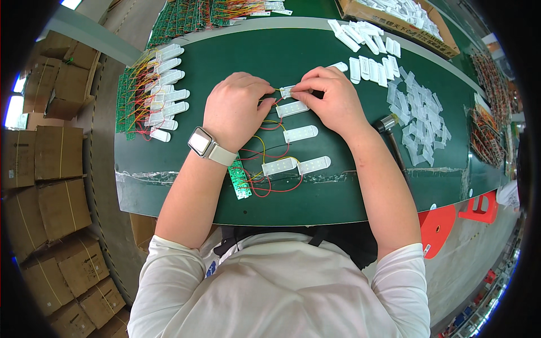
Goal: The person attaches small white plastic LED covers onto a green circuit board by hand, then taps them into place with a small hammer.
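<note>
My right hand [332,98] pinches a small white LED board [286,91] near the middle of the table, above a white oblong housing. My left hand [239,107], with a watch on its wrist, is closed at the thin wires [275,90] running to that board. Just below lie several white oblong light modules [301,133], one of them holding an LED board [280,165]. Red, yellow and black wires join them to a green circuit board [239,179], partly hidden by my left wrist. The exact grip of my left fingertips is hard to see.
Finished-looking wired modules [167,96] with green boards [127,104] lie at the left. At the right are white housings [372,70], translucent covers [420,115], a hammer-like tool [386,124] and wired bundles [487,132]. A carton [403,22] of white parts stands far right.
</note>
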The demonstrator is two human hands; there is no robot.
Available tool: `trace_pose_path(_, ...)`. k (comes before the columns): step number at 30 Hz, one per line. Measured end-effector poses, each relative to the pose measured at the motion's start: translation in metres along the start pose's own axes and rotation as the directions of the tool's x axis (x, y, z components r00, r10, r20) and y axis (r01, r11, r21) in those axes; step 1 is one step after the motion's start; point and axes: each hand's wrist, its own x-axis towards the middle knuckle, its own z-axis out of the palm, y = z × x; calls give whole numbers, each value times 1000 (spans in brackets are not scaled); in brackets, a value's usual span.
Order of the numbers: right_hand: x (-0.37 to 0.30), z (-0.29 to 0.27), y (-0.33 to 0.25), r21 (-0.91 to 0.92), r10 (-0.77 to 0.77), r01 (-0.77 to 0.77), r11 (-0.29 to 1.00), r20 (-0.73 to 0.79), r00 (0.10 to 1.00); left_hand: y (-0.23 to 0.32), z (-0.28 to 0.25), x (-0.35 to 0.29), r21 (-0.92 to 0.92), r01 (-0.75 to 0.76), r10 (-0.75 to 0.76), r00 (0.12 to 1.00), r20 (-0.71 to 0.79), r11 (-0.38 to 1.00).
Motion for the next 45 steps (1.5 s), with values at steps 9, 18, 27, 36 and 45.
trace_pose_path(9, 10, -7, -14, -2, 145, -147, 989, 150, 978, -2, 7, -1, 62, -17, 22, 997, -75, 998)
trace_pose_path(18, 4, -13, -25, -61, 143, -134, 989, 181, 973, -1, 6, -1, 78, -60, 63, 997, -36, 995)
trace_pose_path(27, 4, -4, -16, -66, 104, -96, 993, 127, 986, -1, 7, -2, 127, -52, 53, 999, -1, 990)
trace_pose_path(36, 2, 3, -13, -39, 65, -63, 997, 50, 997, -2, 9, 0, 92, -16, 19, 999, -35, 996)
trace_pose_path(45, 2, 1, -13, 41, 67, -71, 997, 72, 995, -10, 7, 3, 59, -67, 75, 989, -130, 996)
